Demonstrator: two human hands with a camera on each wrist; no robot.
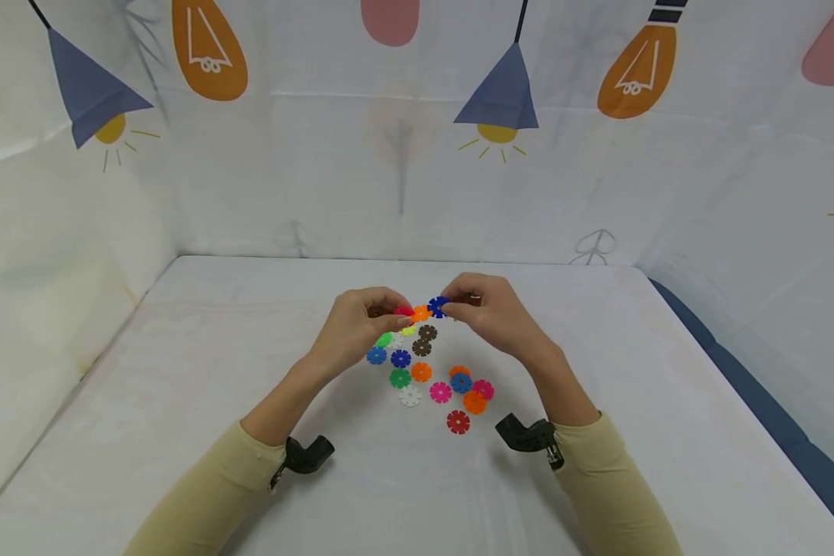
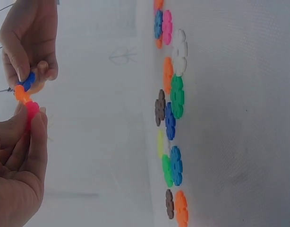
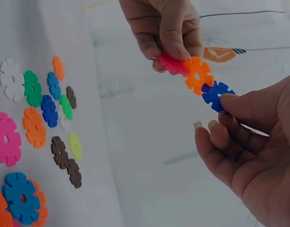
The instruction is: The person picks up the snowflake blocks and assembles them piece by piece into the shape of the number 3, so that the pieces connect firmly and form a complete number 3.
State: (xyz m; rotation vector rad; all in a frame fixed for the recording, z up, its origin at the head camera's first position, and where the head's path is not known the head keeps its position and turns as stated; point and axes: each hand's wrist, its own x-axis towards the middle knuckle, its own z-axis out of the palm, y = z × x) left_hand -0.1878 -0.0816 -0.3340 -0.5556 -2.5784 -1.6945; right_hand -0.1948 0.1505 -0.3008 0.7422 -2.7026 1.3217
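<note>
In the head view my left hand (image 1: 350,324) and right hand (image 1: 489,313) are raised over the far part of a group of notched plastic discs. Between thumb and fingers the left hand pinches a pink disc (image 3: 171,65). The right hand pinches a dark blue disc (image 3: 211,98) by its edge. An orange disc (image 3: 204,71) sits between these two, overlapping both at its edges, so the three form a short chain from hand to hand. In the left wrist view the pink disc's lower part is hidden by the left fingers.
Loose discs lie on the white table (image 1: 181,371) below the hands, among them a red disc (image 1: 458,422), a white disc (image 1: 410,396) and a brown disc (image 1: 422,347). Several overlap around a light blue disc (image 1: 461,382). A printed curtain (image 1: 320,170) hangs behind the table.
</note>
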